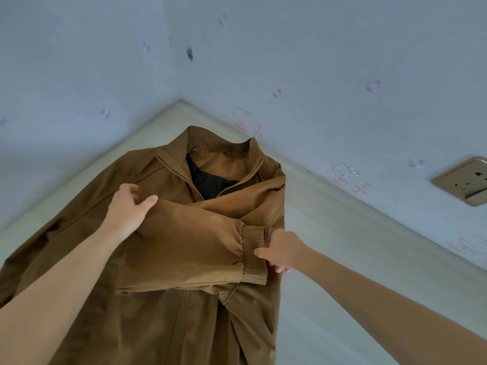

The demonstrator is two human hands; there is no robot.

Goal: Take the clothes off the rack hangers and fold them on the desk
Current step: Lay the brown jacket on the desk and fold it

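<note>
A brown zip-up jacket (168,259) lies face up on the pale desk (329,259), its collar toward the room corner and its zip partly open over a dark lining. One sleeve is folded across the chest, with its ribbed cuff (254,252) on the right. My right hand (280,250) pinches that cuff at its edge. My left hand (129,208) rests on the jacket's left chest with the fingers relaxed and the thumb spread against the folded sleeve. The other sleeve trails off toward the lower left.
The desk sits in a corner between two pale blue walls with faint cartoon stickers. A gold wall socket (465,181) is on the right wall just above the desk surface. Bare desk surface shows to the right of the jacket.
</note>
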